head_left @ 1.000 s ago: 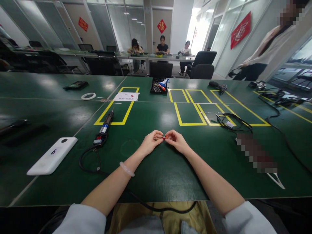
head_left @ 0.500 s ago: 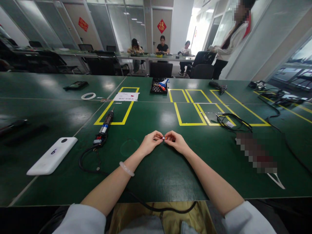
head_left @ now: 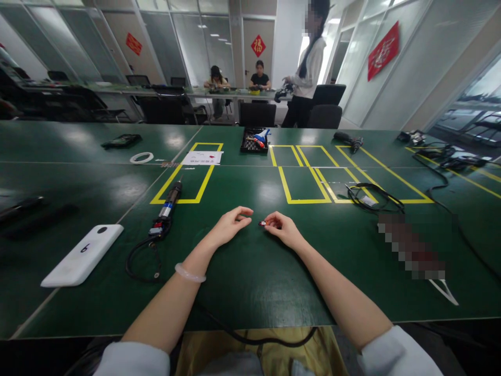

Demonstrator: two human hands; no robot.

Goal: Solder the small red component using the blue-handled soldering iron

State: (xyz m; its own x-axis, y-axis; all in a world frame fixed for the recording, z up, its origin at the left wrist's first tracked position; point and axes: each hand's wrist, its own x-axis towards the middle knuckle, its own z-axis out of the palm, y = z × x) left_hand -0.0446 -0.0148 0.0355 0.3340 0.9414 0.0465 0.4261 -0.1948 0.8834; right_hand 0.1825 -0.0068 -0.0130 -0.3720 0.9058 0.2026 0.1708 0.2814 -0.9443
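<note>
Green table fills the view, marked with yellow tape rectangles. Near its middle, the right hand pinches a small red-and-silver part between its fingertips, just above the surface. The left hand lies just beside it, fingers loosely released, holding nothing. Toward the far edge stands a black tray with small tools inside, a red and a blue handle showing. Toward the left edge lie a corded electric screwdriver and a white flat case.
</note>
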